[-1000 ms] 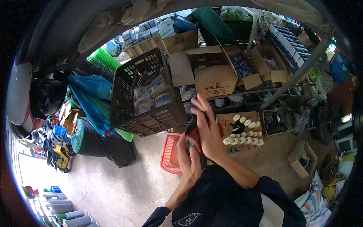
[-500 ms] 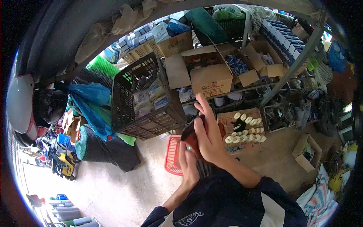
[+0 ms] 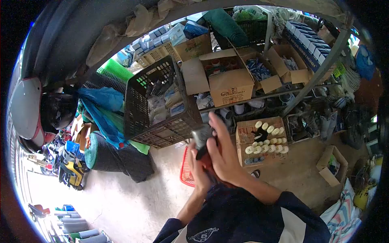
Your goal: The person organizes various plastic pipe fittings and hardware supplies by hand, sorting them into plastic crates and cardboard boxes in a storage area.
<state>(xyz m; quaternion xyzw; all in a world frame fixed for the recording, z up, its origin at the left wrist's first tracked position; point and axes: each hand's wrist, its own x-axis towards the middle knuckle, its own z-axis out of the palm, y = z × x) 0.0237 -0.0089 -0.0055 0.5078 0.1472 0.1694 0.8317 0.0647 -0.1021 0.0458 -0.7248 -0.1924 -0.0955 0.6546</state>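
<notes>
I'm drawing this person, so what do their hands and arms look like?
The left hand and right hand wear no gloves. Both forearms are bare up to dark navy sleeves. The navy top has a pale panel and a small white emblem.

A single small handheld object [image 3: 204, 139] is up off the floor, held between the left grip [image 3: 198, 174] and the right grip [image 3: 226, 162]. Its upper part is grey and rounded, with a dark, black edge below; a red-orange part shows lower down, between the palms. It sits tilted rather than flat. Blur and the fingers hide its full outline, so its exact kind cannot be told.
</notes>
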